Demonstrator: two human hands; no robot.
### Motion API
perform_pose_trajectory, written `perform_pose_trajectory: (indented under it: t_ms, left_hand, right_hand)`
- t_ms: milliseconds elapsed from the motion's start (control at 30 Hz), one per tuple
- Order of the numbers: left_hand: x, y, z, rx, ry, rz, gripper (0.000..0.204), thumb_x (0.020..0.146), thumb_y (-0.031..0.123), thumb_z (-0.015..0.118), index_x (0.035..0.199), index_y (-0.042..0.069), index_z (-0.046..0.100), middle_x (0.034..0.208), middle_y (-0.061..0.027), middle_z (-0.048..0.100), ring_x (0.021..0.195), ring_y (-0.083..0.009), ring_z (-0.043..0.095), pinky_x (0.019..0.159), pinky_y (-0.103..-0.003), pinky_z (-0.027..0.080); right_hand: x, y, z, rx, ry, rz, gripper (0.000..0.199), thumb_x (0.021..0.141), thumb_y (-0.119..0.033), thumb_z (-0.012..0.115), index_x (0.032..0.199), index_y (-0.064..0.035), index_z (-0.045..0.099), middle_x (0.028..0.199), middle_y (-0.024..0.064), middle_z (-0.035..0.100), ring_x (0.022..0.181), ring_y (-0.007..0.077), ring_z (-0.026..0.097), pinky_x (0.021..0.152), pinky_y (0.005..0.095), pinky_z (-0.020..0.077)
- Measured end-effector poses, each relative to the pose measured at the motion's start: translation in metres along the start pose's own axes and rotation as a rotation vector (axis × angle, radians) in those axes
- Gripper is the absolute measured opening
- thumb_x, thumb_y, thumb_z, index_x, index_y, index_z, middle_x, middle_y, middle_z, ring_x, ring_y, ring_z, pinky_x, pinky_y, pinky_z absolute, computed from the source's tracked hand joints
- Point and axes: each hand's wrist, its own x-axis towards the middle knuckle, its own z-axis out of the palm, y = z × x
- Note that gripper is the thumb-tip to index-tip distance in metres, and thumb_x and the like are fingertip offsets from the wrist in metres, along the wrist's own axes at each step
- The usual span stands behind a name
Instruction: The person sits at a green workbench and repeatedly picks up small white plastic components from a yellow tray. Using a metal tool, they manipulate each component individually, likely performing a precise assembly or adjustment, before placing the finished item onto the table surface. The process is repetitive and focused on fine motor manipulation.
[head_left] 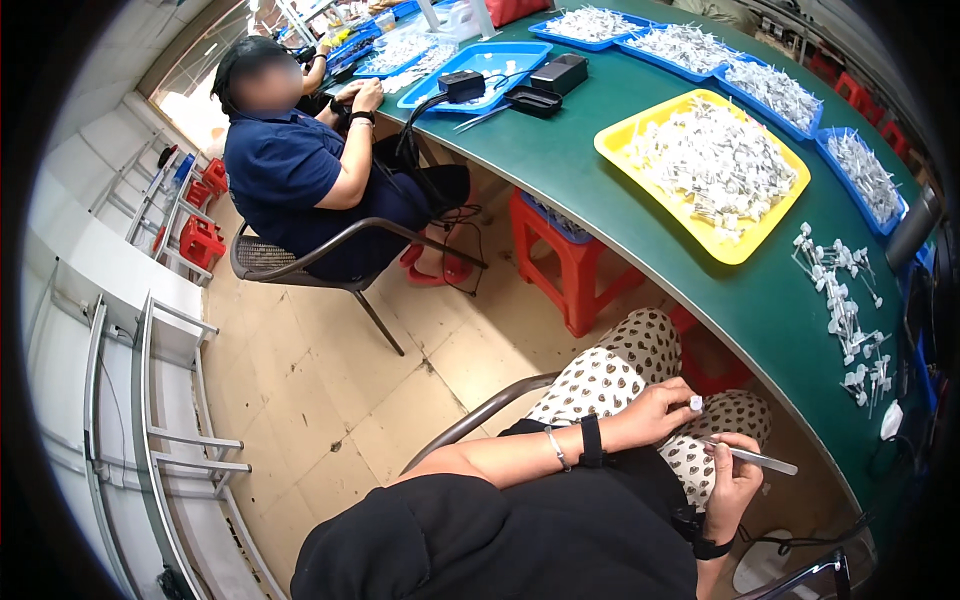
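Observation:
Above my lap, my left hand (655, 415) is closed, pinching a small white plastic part (696, 403) at its fingertips. Just to its right, my right hand (732, 485) grips a pair of metal tweezers (768, 460). The tweezers' narrow end points left toward the white part, without visibly touching it. Loose white pieces with thin stems (845, 310) lie scattered on the green table (560, 160) to the right. A yellow tray (740, 250) heaped with similar small white pieces stands further up the table.
Blue trays (868, 180) of small white parts line the table's far side. A dark cylinder (915, 228) stands at the right. Under the table's edge is a red stool (570, 265). A co-worker (300, 165) sits in a chair at the far left, hands at the table.

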Motion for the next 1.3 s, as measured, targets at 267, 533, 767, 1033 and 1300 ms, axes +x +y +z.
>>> perform_pose_trajectory:
  t_ms: [267, 533, 767, 1033, 1300]
  left_hand:
    - [0.019, 0.020, -0.021, -0.192, 0.102, -0.087, 0.018, 0.100, 0.013, 0.064, 0.110, -0.001, 0.070, 0.098, -0.0048, 0.062, 0.078, -0.0104, 0.062, 0.070, -0.025, 0.051]
    - [0.009, 0.007, -0.006, -0.206, -0.065, -0.290, 0.023, 0.102, 0.017, 0.062, 0.114, -0.001, 0.069, 0.096, -0.0050, 0.058, 0.077, -0.0111, 0.062, 0.071, -0.026, 0.052]
    - [0.018, 0.034, -0.019, -0.186, 0.101, 0.042, 0.022, 0.103, 0.010, 0.057, 0.119, 0.000, 0.068, 0.099, -0.0054, 0.061, 0.080, -0.0116, 0.064, 0.072, -0.026, 0.054]
    - [0.009, 0.032, -0.018, -0.352, -0.006, -0.094, 0.022, 0.102, 0.007, 0.059, 0.120, -0.001, 0.068, 0.101, -0.0048, 0.064, 0.084, -0.0112, 0.066, 0.077, -0.024, 0.054]
    - [0.011, 0.030, -0.015, -0.342, -0.094, -0.210, 0.024, 0.103, 0.010, 0.057, 0.122, -0.002, 0.067, 0.103, -0.0058, 0.064, 0.086, -0.0113, 0.065, 0.080, -0.025, 0.054]
  right_hand:
    - [0.004, 0.006, -0.002, -0.006, 0.103, 0.015, 0.013, 0.099, -0.005, 0.060, 0.111, 0.0020, 0.062, 0.103, 0.0083, 0.065, 0.089, 0.0144, 0.065, 0.081, 0.0277, 0.0544]
    - [0.001, 0.002, 0.002, -0.117, -0.073, 0.141, 0.012, 0.096, -0.004, 0.065, 0.107, 0.0024, 0.066, 0.099, 0.0067, 0.068, 0.088, 0.0121, 0.065, 0.081, 0.0262, 0.0537]
    - [-0.002, -0.012, 0.002, -0.041, -0.005, 0.056, 0.016, 0.095, 0.001, 0.064, 0.111, 0.0039, 0.066, 0.104, 0.0098, 0.068, 0.090, 0.0142, 0.067, 0.080, 0.0260, 0.0554]
    - [0.006, -0.001, 0.003, 0.138, 0.089, 0.035, 0.022, 0.098, -0.001, 0.061, 0.119, 0.0053, 0.060, 0.109, 0.0155, 0.070, 0.093, 0.0186, 0.070, 0.085, 0.0311, 0.0581]
    - [0.009, -0.002, 0.003, 0.160, 0.067, 0.098, 0.023, 0.098, -0.005, 0.064, 0.119, 0.0040, 0.061, 0.108, 0.0124, 0.071, 0.095, 0.0167, 0.070, 0.087, 0.0295, 0.0580]
